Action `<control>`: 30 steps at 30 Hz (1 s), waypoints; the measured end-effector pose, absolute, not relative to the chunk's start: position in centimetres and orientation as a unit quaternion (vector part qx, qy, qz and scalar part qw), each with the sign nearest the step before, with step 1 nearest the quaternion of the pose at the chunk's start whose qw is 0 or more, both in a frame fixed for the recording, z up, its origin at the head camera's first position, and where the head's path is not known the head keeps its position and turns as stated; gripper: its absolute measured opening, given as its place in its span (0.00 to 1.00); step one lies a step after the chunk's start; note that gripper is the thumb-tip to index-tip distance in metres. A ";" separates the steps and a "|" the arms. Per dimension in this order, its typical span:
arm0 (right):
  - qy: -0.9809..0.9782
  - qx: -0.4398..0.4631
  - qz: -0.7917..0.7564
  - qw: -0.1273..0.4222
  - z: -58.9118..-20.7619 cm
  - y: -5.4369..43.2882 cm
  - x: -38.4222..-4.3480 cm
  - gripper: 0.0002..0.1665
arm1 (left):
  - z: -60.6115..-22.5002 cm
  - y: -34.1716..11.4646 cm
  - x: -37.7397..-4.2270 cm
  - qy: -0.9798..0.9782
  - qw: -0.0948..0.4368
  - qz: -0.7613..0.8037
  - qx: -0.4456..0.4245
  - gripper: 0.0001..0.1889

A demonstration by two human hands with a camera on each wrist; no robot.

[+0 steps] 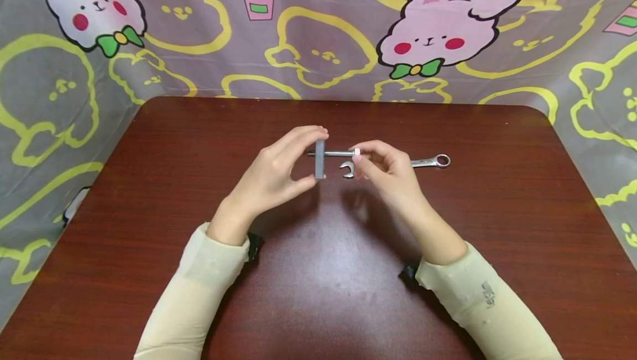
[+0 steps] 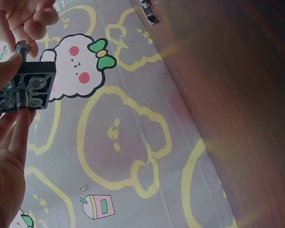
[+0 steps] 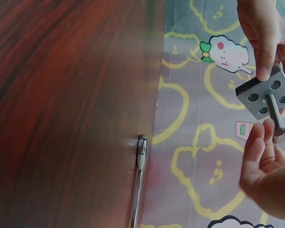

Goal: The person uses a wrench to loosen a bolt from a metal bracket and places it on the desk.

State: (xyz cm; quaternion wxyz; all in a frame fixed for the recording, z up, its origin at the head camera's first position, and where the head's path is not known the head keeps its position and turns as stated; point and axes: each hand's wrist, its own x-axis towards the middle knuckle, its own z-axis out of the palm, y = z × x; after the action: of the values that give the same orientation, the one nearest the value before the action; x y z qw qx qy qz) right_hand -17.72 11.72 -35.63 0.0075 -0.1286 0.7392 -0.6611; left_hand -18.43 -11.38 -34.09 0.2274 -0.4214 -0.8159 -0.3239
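My left hand (image 1: 269, 175) holds a small grey square plate (image 1: 319, 160) by opposite edges, thumb below and fingers above, so it stands on edge. A silver bolt (image 1: 339, 154) runs through the plate's middle, its threaded end (image 2: 22, 99) coming out on the far side in the left wrist view. The fingertips of my right hand (image 1: 390, 175) pinch the bolt's head (image 1: 356, 152). Round holes surround the bolt on the plate's face (image 3: 256, 107) in the right wrist view. Both hands are above the table.
A silver combination wrench (image 1: 432, 162) lies on the brown table (image 1: 343, 288) behind my right hand, its middle hidden by that hand. Beyond the table's back edge hangs a patterned cloth (image 1: 323, 34) with cartoon figures.
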 end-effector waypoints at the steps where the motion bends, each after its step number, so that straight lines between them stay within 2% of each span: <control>1: 0.738 -0.141 -0.659 0.000 -35.7 11.8 -17.7 0.12 | -34.1 -11.4 -18.4 -0.816 0.225 -0.326 -0.421 0.33; 7: 0.723 -0.179 -0.666 -0.033 -35.8 11.8 -17.6 0.17 | -34.1 -11.4 -18.5 -0.816 0.218 -0.333 -0.419 0.33; 18: 0.679 -0.197 -0.705 -0.052 -35.3 11.8 -17.2 0.10 | -34.2 -11.5 -18.7 -0.817 0.213 -0.337 -0.417 0.33; 25: 0.658 -0.214 -0.718 -0.070 -35.2 12.0 -17.1 0.10 | -34.0 -11.4 -18.7 -0.821 0.209 -0.334 -0.413 0.34; 30: 0.632 -0.228 -0.736 -0.083 -35.0 12.1 -17.0 0.15 | -34.1 -11.4 -18.6 -0.823 0.205 -0.332 -0.414 0.33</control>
State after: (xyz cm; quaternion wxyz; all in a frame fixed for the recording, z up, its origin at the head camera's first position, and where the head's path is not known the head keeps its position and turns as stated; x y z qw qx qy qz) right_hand -16.99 12.08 -34.95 -0.0830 -0.2277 0.6319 -0.7361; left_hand -18.63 -11.36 -34.11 0.2047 -0.4143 -0.8225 -0.3316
